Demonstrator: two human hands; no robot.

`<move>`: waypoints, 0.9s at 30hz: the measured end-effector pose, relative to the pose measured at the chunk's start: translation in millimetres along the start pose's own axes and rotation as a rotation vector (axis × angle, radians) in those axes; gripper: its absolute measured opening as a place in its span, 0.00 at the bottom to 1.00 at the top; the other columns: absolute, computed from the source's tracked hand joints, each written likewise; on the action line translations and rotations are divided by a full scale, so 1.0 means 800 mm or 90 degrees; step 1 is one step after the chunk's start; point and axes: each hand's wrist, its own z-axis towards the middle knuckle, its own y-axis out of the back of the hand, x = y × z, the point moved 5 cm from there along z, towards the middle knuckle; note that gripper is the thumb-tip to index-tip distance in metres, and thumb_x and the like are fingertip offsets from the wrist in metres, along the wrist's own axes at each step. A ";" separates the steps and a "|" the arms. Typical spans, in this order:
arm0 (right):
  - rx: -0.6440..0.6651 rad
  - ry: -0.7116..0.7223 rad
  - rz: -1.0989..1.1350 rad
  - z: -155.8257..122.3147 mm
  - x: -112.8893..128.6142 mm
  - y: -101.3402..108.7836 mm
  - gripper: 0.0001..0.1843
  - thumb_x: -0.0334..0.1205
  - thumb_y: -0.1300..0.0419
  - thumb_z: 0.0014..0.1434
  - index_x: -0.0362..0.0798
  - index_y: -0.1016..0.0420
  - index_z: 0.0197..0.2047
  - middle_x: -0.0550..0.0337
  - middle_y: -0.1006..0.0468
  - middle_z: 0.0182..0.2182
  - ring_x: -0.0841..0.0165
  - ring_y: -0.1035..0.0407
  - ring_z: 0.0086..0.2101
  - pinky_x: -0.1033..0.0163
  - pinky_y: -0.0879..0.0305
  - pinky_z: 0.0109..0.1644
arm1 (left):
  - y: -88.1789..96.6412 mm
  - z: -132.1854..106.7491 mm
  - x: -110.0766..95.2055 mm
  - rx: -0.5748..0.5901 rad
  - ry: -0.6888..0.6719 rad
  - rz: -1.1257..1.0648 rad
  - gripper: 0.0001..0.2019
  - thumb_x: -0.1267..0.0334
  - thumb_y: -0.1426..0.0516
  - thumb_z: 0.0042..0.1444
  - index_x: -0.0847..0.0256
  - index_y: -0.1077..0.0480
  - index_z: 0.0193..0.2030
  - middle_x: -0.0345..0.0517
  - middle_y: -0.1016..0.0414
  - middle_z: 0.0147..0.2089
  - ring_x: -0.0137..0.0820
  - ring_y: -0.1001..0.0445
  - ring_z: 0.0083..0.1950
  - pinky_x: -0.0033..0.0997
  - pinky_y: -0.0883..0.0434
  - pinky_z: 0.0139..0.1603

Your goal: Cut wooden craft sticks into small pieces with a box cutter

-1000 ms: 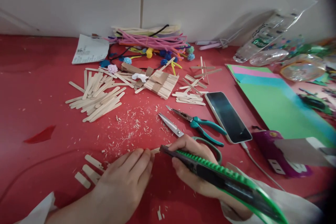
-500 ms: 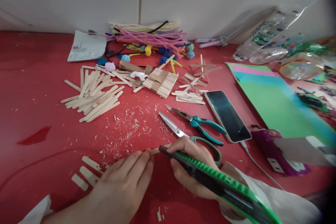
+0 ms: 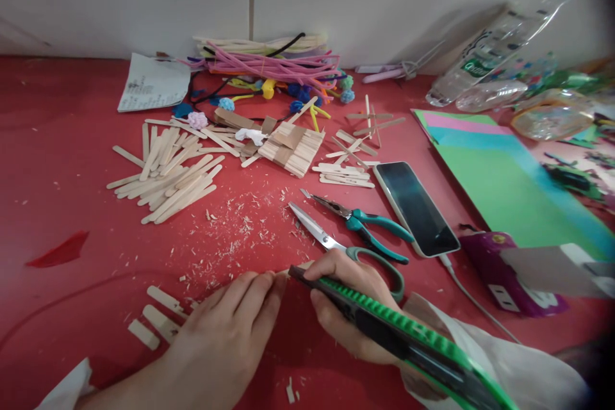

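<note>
My right hand (image 3: 348,307) is closed around a green and black utility knife (image 3: 398,343), its tip at a small wooden stick (image 3: 284,273) on the red table (image 3: 62,160). My left hand (image 3: 225,336) lies flat with its fingertips pressed on that stick, right beside the blade tip. Wood shavings (image 3: 235,230) are scattered just beyond both hands. Three cut stick pieces (image 3: 158,320) lie left of my left hand.
A pile of craft sticks (image 3: 166,173), a glued stick panel (image 3: 291,148), pink pipe cleaners (image 3: 273,67), scissors (image 3: 336,245), teal pliers (image 3: 365,225), a phone (image 3: 416,208), coloured paper (image 3: 504,186) and plastic bottles (image 3: 485,70) lie farther back and to the right.
Both hands stay at the stick. My left fingertips have edged slightly closer to the knife tip. The view has shifted a little.
</note>
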 end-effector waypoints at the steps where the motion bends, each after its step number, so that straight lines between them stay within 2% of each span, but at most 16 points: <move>1: -0.004 -0.001 0.002 -0.001 0.000 0.000 0.10 0.30 0.49 0.53 0.52 0.39 0.39 0.68 0.31 0.21 0.75 0.38 0.18 0.70 0.39 0.23 | 0.001 0.000 0.000 -0.004 0.000 -0.001 0.25 0.80 0.56 0.46 0.66 0.30 0.49 0.48 0.23 0.44 0.37 0.27 0.41 0.34 0.32 0.38; 8: 0.001 -0.016 0.008 -0.004 -0.003 -0.001 0.09 0.31 0.49 0.54 0.52 0.39 0.39 0.67 0.30 0.22 0.75 0.37 0.19 0.69 0.39 0.24 | 0.000 -0.003 -0.001 -0.021 -0.008 0.001 0.24 0.80 0.55 0.45 0.64 0.28 0.46 0.49 0.23 0.44 0.37 0.28 0.42 0.35 0.32 0.39; 13: 0.029 -0.008 -0.013 -0.004 -0.005 -0.003 0.09 0.31 0.49 0.54 0.52 0.39 0.39 0.67 0.31 0.21 0.74 0.39 0.19 0.69 0.40 0.23 | -0.002 -0.003 -0.001 -0.003 -0.003 -0.003 0.25 0.80 0.56 0.45 0.67 0.30 0.49 0.50 0.23 0.44 0.38 0.27 0.42 0.35 0.31 0.38; 17: 0.034 -0.005 -0.009 -0.003 -0.003 -0.003 0.08 0.31 0.49 0.55 0.52 0.40 0.39 0.68 0.32 0.21 0.75 0.40 0.18 0.70 0.41 0.22 | 0.003 0.000 -0.002 -0.024 -0.007 -0.003 0.25 0.80 0.56 0.45 0.67 0.29 0.48 0.49 0.23 0.44 0.38 0.27 0.42 0.35 0.32 0.37; 21: 0.029 0.005 0.027 -0.001 0.002 -0.005 0.08 0.30 0.50 0.54 0.51 0.42 0.37 0.70 0.36 0.19 0.76 0.43 0.16 0.70 0.43 0.20 | 0.007 0.002 -0.002 -0.032 -0.006 0.004 0.25 0.81 0.57 0.46 0.66 0.27 0.45 0.48 0.22 0.42 0.37 0.27 0.41 0.34 0.33 0.37; 27: 0.070 -0.054 0.062 0.010 0.002 -0.010 0.07 0.30 0.50 0.51 0.52 0.44 0.31 0.72 0.41 0.16 0.77 0.45 0.15 0.71 0.47 0.19 | 0.007 0.000 -0.003 -0.026 -0.014 0.035 0.25 0.81 0.57 0.48 0.63 0.26 0.45 0.47 0.23 0.44 0.35 0.28 0.44 0.33 0.34 0.41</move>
